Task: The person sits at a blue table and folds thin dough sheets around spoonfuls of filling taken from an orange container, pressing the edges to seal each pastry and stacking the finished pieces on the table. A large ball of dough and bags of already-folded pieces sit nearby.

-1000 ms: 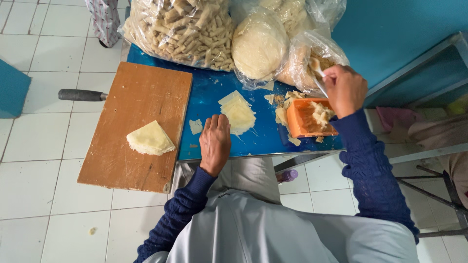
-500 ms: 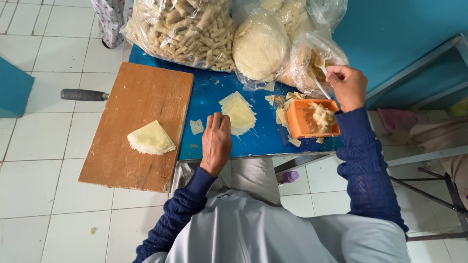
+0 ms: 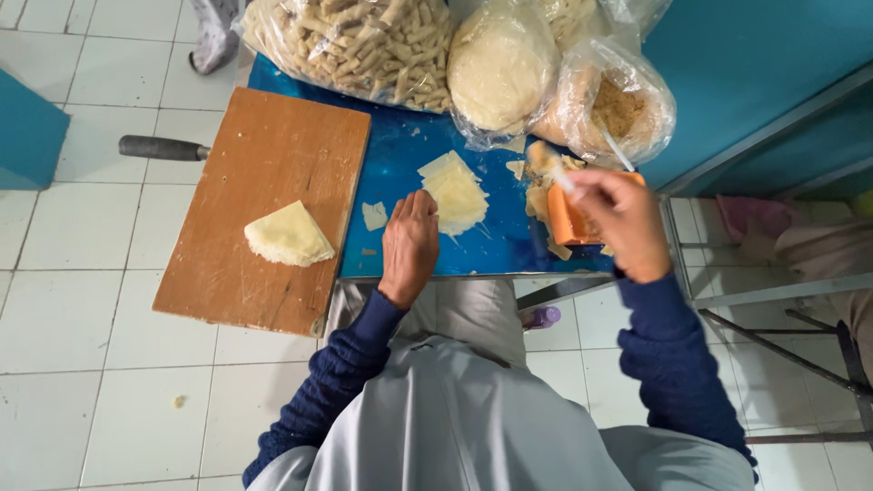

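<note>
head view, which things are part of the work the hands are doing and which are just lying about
In hand:
left hand by the stack of thin dough sheets
right hand with a spoon over the orange tub

Lying about:
wooden board
folded dough wedge
bag of rolled sticks
black handle

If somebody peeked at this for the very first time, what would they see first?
Probably the big clear bag of pale stick-shaped snacks at the far edge of the bright blue table. Next, the right hand holding a thin utensil over the orange tub, and the left hand lying flat beside a stack of thin pale sheets.
</note>
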Demonstrator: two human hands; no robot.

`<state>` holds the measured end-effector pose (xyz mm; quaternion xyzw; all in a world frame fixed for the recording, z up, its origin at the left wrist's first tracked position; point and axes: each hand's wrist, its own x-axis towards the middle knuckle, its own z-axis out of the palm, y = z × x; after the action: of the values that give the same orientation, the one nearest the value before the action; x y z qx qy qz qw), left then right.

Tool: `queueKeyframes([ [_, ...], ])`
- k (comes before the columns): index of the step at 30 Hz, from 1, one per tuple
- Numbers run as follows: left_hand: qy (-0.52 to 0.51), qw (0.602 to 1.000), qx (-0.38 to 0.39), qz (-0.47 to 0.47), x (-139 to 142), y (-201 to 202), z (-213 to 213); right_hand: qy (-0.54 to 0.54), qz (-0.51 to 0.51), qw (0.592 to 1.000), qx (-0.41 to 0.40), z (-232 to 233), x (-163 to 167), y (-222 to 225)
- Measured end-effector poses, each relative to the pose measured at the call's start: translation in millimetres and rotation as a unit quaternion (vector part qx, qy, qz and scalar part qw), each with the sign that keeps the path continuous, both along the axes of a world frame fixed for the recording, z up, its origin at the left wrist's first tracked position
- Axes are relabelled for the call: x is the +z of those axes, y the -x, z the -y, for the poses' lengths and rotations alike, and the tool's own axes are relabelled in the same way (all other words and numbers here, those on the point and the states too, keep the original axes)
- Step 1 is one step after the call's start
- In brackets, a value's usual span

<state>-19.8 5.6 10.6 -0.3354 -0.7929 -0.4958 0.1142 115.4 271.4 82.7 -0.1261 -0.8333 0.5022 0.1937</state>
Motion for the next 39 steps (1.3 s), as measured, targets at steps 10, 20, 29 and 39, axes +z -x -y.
queueKeyframes([
  [10, -0.042, 0.999, -0.019, 0.020, -1.5, 3.7, -0.7, -0.195, 0.103, 0.974, 0.053, 75.7, -37.2, 31.6],
  [20, -0.046, 0.998, -0.038, 0.022, -2.4, 7.8, -1.3, -0.494, -0.045, 0.861, 0.108, 85.8, -23.5, 22.8],
  [29, -0.057, 0.995, -0.054, 0.055, -4.5, 11.5, -7.9, -0.484, -0.073, 0.866, 0.104, 89.6, -16.1, 18.7],
  [39, -0.031, 0.993, -0.090, 0.067, -5.3, 11.4, 1.8, -0.534, -0.043, 0.821, -0.198, -14.5, 33.8, -1.7],
])
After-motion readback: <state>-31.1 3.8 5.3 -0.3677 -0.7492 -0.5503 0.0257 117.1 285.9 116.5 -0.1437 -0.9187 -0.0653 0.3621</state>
